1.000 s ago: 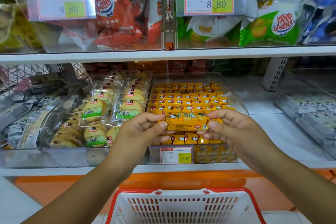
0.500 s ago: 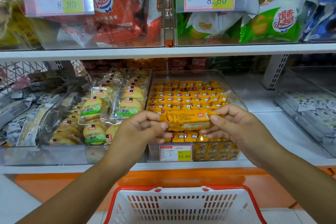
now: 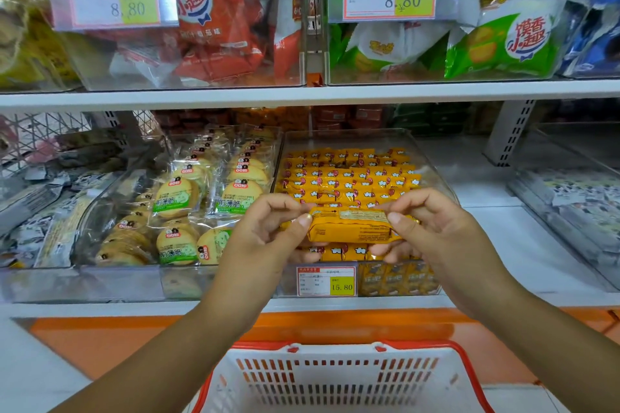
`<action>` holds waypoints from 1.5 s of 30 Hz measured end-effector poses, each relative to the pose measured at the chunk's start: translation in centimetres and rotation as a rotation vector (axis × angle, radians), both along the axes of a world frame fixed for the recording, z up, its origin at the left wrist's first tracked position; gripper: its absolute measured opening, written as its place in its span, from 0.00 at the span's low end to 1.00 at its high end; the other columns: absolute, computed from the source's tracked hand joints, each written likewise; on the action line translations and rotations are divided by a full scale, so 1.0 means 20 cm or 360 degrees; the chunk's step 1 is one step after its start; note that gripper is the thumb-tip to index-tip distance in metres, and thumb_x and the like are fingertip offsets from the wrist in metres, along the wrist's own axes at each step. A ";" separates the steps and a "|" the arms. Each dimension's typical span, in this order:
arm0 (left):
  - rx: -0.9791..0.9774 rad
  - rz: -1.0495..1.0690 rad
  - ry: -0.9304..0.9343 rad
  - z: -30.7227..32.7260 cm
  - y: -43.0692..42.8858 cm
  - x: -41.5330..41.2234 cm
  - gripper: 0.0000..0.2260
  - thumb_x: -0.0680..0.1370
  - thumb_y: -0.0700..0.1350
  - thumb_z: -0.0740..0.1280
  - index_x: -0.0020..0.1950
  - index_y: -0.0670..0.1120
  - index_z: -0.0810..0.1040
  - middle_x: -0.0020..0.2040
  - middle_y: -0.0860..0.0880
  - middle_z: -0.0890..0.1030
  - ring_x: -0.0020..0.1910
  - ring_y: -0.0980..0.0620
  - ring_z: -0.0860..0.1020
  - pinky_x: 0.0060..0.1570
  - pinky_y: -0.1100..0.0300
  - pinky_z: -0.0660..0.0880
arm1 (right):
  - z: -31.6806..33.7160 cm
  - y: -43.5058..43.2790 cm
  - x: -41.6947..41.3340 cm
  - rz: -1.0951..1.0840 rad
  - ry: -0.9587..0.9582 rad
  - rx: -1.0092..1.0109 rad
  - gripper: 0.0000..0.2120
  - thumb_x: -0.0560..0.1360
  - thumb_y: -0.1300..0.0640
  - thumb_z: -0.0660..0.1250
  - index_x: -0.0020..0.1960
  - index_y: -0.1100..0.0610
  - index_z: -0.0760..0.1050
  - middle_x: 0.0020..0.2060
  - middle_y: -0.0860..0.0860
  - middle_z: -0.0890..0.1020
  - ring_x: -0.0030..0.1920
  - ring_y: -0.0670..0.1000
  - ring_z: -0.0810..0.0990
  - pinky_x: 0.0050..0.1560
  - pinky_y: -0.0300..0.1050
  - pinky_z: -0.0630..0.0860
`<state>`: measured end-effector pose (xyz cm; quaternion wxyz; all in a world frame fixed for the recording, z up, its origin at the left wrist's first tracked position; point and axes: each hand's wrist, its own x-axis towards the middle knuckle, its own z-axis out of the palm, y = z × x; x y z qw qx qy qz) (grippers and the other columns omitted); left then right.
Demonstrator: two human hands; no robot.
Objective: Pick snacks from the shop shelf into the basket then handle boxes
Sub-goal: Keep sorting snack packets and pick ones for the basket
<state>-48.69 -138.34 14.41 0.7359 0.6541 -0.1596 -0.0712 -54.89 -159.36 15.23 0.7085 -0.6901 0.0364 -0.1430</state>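
Observation:
A yellow-orange snack packet [image 3: 349, 227] is held level between both hands, its printed back turned toward me. My left hand [image 3: 265, 235] pinches its left end and my right hand [image 3: 432, 231] pinches its right end. The packet hovers over the front of a clear bin [image 3: 436, 178] filled with several matching yellow packets. Below, at the bottom edge of the view, stands a white basket with a red rim [image 3: 339, 379], and I see nothing inside it.
A clear bin of round biscuits in green-labelled wrappers [image 3: 181, 211] sits left of the yellow one. Grey packets [image 3: 570, 201] lie on the right. The upper shelf [image 3: 302, 94] holds red and green snack bags behind price tags. An orange ledge [image 3: 100, 335] runs below.
Both hands have turned the packet over, so its back with small print now faces me, and lifted it slightly. The view has shifted a little.

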 end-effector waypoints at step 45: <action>0.1553 0.0025 -0.0995 0.06 -0.32 0.32 0.27 0.83 0.55 0.60 0.80 0.50 0.57 0.80 0.52 0.59 0.78 0.53 0.56 0.74 0.61 0.53 | 0.10 -0.23 0.32 -0.0429 0.0029 -0.0652 0.06 0.78 0.55 0.68 0.52 0.45 0.76 0.40 0.48 0.86 0.43 0.48 0.86 0.51 0.53 0.81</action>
